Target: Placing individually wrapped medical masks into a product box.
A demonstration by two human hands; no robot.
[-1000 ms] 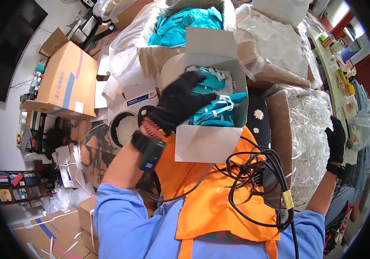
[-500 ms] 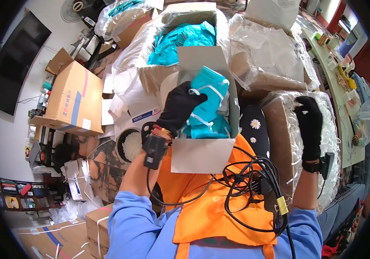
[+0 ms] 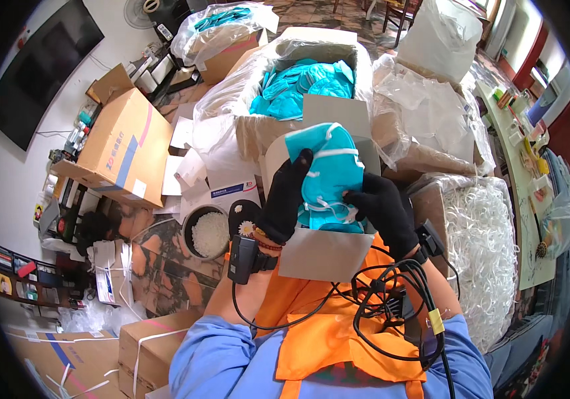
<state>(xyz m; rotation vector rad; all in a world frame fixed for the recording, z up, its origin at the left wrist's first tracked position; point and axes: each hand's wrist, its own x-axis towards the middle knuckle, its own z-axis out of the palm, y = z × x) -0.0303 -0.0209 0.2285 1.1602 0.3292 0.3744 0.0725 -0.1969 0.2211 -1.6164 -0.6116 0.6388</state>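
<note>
A teal face mask [image 3: 331, 169] with white elastic straps stands tilted above an open white carton [image 3: 325, 256] on my lap. My left hand [image 3: 288, 199], in a black glove, is closed on the mask's left side, the thumb over its front. My right hand [image 3: 384, 209], also gloved in black with a bare thumb tip showing, pinches the mask's lower right edge beside a strap. More teal masks [image 3: 328, 221] lie in the carton below; how deep they go is hidden.
Beyond the carton stands a plastic-lined box of teal masks [image 3: 308, 83]. To the right is a box of white elastic strips [image 3: 478, 253]. A bowl of white pellets [image 3: 209, 233] sits at left, near a large cardboard box [image 3: 125, 149]. Black cables [image 3: 391, 299] hang over my apron.
My right hand has come from over the box of white strips to the mask and taken hold of its edge. My left hand still grips the mask. The whole view has shifted slightly.
</note>
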